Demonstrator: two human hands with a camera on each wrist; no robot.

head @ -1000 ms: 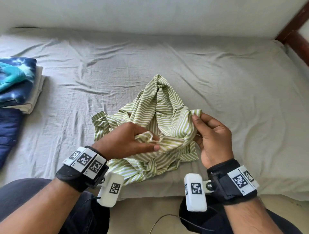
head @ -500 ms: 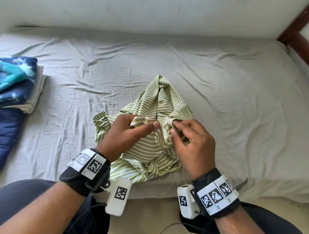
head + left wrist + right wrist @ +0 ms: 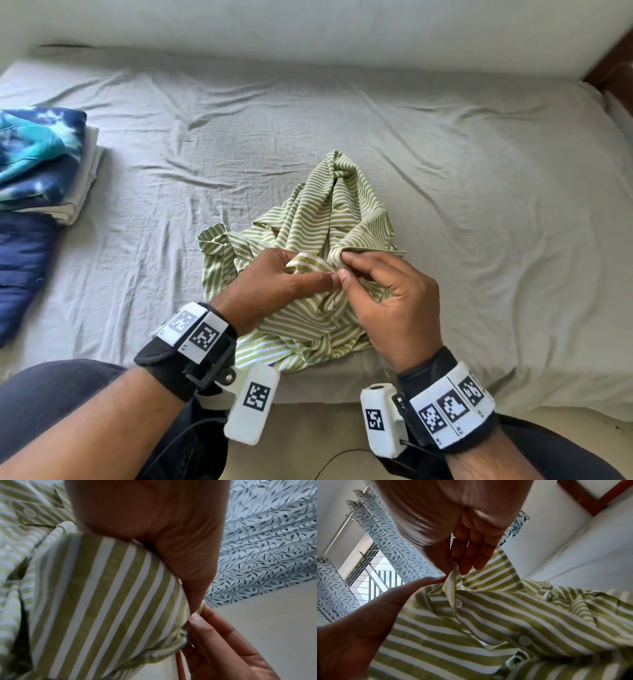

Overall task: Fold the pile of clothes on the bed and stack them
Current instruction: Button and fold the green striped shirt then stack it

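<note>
Grey, wrinkled sheet covers the bed [image 3: 445,171], which fills most of the head view, with a pale wall beyond it and a dark wooden frame [image 3: 613,72] at about 2 o'clock. Near the middle of the bed, close to its front edge, lies a crumpled green-and-white striped shirt [image 3: 329,219], bunched up with a peak pointing toward 12 o'clock.

Both hands meet over the shirt's near half. Left hand [image 3: 274,281] lies on the cloth with its fingers curled into a fold and its thumb stretched toward 3 o'clock; the left wrist view shows a striped edge [image 3: 102,601] pinched under that thumb. Right hand [image 3: 387,294] pinches a narrow edge of the same shirt between thumb and fingertips, and the right wrist view shows this strip of cloth [image 3: 452,580] standing up between them, with white buttons [image 3: 458,603] just below. The two thumbs touch tip to tip.

At 9 o'clock, well apart from the shirt, sits a stack of folded clothes [image 3: 44,161]: a blue tie-dye piece on top of pale folded pieces, with a dark blue garment [image 3: 20,267] beside it toward the front edge. Leaf-patterned curtains [image 3: 392,536] and a barred window [image 3: 373,572] show in the wrist views.
</note>
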